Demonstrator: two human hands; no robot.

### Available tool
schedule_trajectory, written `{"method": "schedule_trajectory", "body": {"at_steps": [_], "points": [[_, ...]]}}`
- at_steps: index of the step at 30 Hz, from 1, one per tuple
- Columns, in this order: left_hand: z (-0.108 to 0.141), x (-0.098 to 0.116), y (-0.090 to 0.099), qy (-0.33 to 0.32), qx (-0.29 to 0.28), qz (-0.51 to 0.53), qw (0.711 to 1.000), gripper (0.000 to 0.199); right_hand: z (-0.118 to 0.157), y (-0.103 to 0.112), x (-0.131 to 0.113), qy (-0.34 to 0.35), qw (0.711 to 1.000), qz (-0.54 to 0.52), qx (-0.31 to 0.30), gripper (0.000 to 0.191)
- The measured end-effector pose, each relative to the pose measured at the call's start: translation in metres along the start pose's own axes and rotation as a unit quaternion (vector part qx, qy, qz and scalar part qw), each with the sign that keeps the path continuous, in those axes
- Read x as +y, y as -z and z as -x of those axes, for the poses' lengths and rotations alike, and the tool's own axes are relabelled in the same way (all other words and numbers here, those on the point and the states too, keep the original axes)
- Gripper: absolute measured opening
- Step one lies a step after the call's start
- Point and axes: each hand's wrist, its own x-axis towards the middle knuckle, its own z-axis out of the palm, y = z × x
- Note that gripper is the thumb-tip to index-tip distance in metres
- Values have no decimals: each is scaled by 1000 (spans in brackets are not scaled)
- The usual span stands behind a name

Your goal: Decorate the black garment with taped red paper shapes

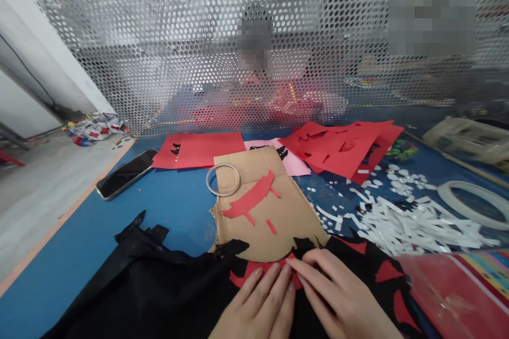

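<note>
Black fabric [170, 286] spreads across the near side of the table, with red cut-out shapes [387, 271] on its right part. Under my left hand [262, 302] lies a red cut-out piece [254, 267]; the fingers are stretched out flat and press it on the black fabric. My right hand [338, 291] pinches at the right end of that same red piece, its fingertips close together beside the left fingers. Just beyond, a cardboard sheet [274, 243] holds a long red cut-out [250, 196], a small red strip [271, 226] and a bangle-like ring [222, 194].
A phone [126, 174] lies at left. Red sheets [202, 149] and cut red paper [342, 143] sit along the perforated metal screen [178, 74]. White paper scraps [413, 228] and a tape roll [457, 204] are at right. Blurred people show behind the screen.
</note>
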Motion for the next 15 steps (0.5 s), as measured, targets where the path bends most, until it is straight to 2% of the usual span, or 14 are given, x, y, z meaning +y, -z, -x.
{"method": "schedule_trajectory", "body": {"at_steps": [3, 7, 11, 15], "points": [[-2, 2, -6, 22, -1, 10, 1000, 39, -1, 1, -1, -4, 1000, 3, 7, 35], [-1, 4, -6, 17, -10, -3, 1000, 39, -5, 0, -3, -11, 999, 25, 19, 35], [-3, 4, -4, 18, -14, -9, 1000, 40, -3, 0, 1, -32, 999, 22, -14, 36], [-3, 3, -5, 16, -7, -6, 1000, 38, 2, 12, 6, -7, 991, 135, 13, 34]]}}
